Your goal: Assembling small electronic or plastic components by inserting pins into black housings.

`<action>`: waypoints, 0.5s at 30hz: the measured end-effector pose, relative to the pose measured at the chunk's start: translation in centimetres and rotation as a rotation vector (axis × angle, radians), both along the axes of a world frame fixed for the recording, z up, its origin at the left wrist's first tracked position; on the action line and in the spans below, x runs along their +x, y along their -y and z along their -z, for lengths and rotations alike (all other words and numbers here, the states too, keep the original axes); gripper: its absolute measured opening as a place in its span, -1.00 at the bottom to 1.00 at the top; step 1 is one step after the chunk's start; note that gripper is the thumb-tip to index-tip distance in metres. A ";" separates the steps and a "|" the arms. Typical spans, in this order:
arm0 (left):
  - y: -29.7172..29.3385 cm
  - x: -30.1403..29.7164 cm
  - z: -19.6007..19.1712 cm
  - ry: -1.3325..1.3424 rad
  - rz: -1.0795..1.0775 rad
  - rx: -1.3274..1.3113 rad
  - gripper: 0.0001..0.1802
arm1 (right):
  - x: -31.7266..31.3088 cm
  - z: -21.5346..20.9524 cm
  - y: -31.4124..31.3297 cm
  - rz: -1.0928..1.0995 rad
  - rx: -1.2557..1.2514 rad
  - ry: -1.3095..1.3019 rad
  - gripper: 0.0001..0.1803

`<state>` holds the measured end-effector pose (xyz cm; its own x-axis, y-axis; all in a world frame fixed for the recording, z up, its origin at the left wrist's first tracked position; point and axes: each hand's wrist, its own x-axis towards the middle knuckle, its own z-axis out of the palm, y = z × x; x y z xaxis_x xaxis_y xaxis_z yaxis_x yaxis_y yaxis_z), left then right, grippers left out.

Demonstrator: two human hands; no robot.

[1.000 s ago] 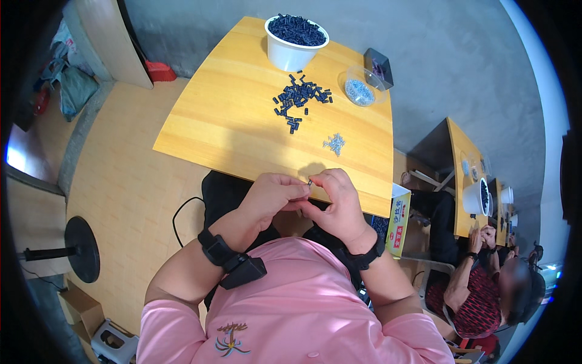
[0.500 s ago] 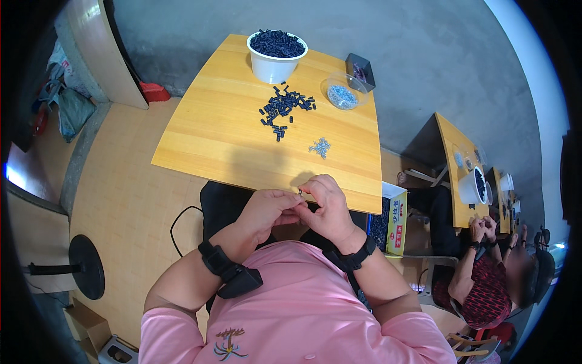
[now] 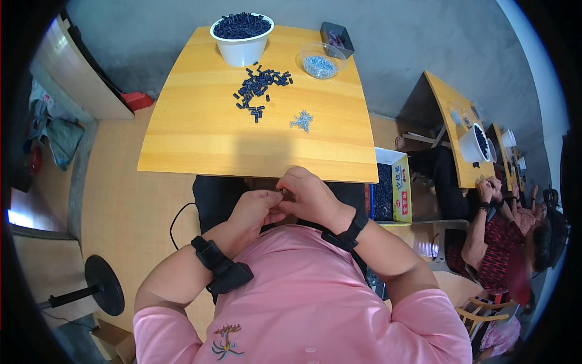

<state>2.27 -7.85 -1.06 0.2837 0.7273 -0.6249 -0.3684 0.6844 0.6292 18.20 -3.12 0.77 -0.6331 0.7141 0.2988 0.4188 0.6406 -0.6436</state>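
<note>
My left hand (image 3: 253,209) and my right hand (image 3: 308,195) meet just off the table's front edge, close to my chest. Both are closed, fingertips pinched together around something tiny that they mostly hide. On the wooden table (image 3: 188,133) beyond them lies a small heap of silver screws (image 3: 302,121). Farther back and to the left is a loose pile of short black plastic cylinders (image 3: 257,88). Behind that pile a white bucket (image 3: 242,53) is heaped with the same black pieces. A clear round bowl (image 3: 339,58) of silver screws stands at the back right.
A dark open box (image 3: 349,46) sits behind the bowl. Right of the table is a yellow-white carton (image 3: 401,188) beside a container of black pieces. Another person (image 3: 494,242) works at a second table (image 3: 445,112) on the right. A black round-based stand (image 3: 104,285) is at left.
The view has shifted, so the table and piles sit farther left and up. My hands stay pinched together and now lie a little nearer my body, off the table's edge.
</note>
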 end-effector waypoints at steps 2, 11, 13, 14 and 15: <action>0.0 0.0 0.5 0.030 -0.023 -0.012 -0.82 | -0.1 0.0 -0.1 -0.023 0.003 0.075 -0.73; -0.4 0.4 1.6 0.070 -0.071 -0.098 -0.80 | -0.1 0.1 -1.0 0.053 -0.027 0.236 -0.74; -0.5 0.3 1.9 0.076 -0.087 -0.088 -0.80 | -0.2 0.0 -1.2 0.062 -0.074 0.276 -0.75; -0.7 0.3 2.0 0.079 -0.089 -0.088 -0.80 | -0.3 0.0 -1.3 0.056 -0.074 0.280 -0.75; -0.9 0.3 2.1 0.082 -0.092 -0.087 -0.80 | -0.4 0.1 -1.4 0.051 -0.064 0.280 -0.75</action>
